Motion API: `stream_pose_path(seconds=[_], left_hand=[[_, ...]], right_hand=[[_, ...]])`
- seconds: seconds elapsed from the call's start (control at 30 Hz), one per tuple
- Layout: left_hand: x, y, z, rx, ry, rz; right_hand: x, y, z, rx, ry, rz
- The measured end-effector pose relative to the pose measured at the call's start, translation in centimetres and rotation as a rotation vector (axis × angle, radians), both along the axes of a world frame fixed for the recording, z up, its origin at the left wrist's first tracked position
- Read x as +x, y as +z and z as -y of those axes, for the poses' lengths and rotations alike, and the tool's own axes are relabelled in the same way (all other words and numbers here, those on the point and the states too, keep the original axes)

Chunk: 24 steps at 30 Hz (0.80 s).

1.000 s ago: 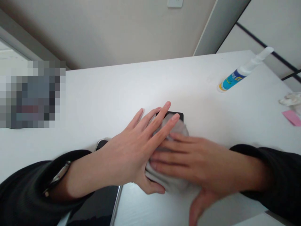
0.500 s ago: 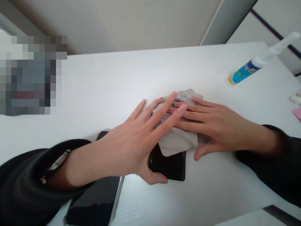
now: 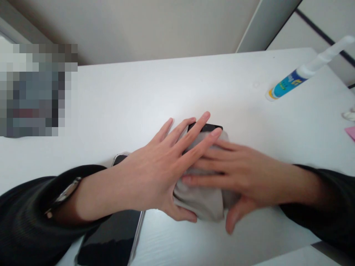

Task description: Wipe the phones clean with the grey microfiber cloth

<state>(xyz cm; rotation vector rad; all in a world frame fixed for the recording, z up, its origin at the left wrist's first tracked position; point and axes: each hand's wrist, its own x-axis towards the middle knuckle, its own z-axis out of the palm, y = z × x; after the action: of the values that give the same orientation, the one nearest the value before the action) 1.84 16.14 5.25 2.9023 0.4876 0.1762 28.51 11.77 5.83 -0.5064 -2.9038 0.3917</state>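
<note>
A black phone (image 3: pixel 208 128) lies flat on the white table (image 3: pixel 138 99), mostly covered by a grey cloth (image 3: pixel 203 201). My left hand (image 3: pixel 163 170) lies flat with fingers spread, pressing on the phone's left side. My right hand (image 3: pixel 235 173) lies flat on the grey cloth, fingers stretched out and pointing left, pressing the cloth onto the phone's near half. Only the phone's far edge shows.
A second phone (image 3: pixel 113 236) in a clear case lies under my left forearm at the near edge. A white spray bottle (image 3: pixel 302 74) with a blue label stands at the far right. A pink slip (image 3: pixel 351 132) and a crumpled white wipe (image 3: pixel 348 116) lie at the right edge.
My right hand has slid the grey cloth from the phone's far end back toward me, baring the far edge and covering the near half. My left hand stays in place.
</note>
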Motion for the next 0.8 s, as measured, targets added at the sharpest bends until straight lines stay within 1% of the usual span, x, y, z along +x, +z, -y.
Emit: stream_pose_path(seconds=[0.07,0.1,0.2,0.23,0.27,0.33,0.37,0.4,0.5,0.53,0.57,0.63,0.67,0.7,0.8], left_hand=[[0.01,0.03,-0.02,-0.015,0.016,-0.006],[-0.01,0.05,0.0,-0.016,0.019,-0.006],[-0.1,0.07,0.08,-0.004,0.001,0.006],[-0.12,0.05,0.1,-0.003,0.0,0.015],[-0.14,0.02,0.11,-0.007,0.005,0.018],[-0.15,-0.11,0.1,-0.016,0.023,0.031],[-0.15,-0.2,0.08,-0.013,0.026,0.043],[-0.15,-0.28,0.05,-0.006,0.023,0.054],[-0.13,-0.45,-0.02,0.028,-0.009,0.071],[-0.11,-0.46,-0.03,0.026,-0.012,0.064],[-0.09,-0.44,-0.03,0.02,-0.007,0.059],[-0.03,-0.38,-0.01,-0.003,0.012,0.054],[-0.01,-0.35,0.01,-0.009,0.016,0.057],[0.01,-0.34,0.03,-0.008,0.017,0.06],[-0.02,-0.34,0.09,0.022,-0.005,0.077]], right_hand=[[-0.1,-0.14,-0.01,0.036,-0.138,0.002],[-0.17,-0.14,0.04,0.037,-0.149,0.016],[-0.42,-0.02,0.26,-0.035,0.04,0.035],[-0.43,0.01,0.26,-0.044,0.059,0.034],[-0.38,0.04,0.22,-0.034,0.029,0.036],[-0.25,0.06,0.13,0.004,-0.12,0.041],[-0.25,0.07,0.16,0.012,-0.165,0.045],[-0.31,0.08,0.27,0.011,-0.152,0.052],[-0.68,0.05,0.72,-0.034,0.05,0.031],[-0.74,0.03,0.76,-0.046,0.068,0.017],[-0.73,0.02,0.73,-0.049,0.037,0.013],[-0.64,0.04,0.58,-0.035,-0.116,0.023],[-0.63,0.07,0.55,-0.03,-0.165,0.037],[-0.67,0.11,0.58,-0.029,-0.159,0.051],[-0.92,0.14,0.78,-0.055,0.018,0.031]])
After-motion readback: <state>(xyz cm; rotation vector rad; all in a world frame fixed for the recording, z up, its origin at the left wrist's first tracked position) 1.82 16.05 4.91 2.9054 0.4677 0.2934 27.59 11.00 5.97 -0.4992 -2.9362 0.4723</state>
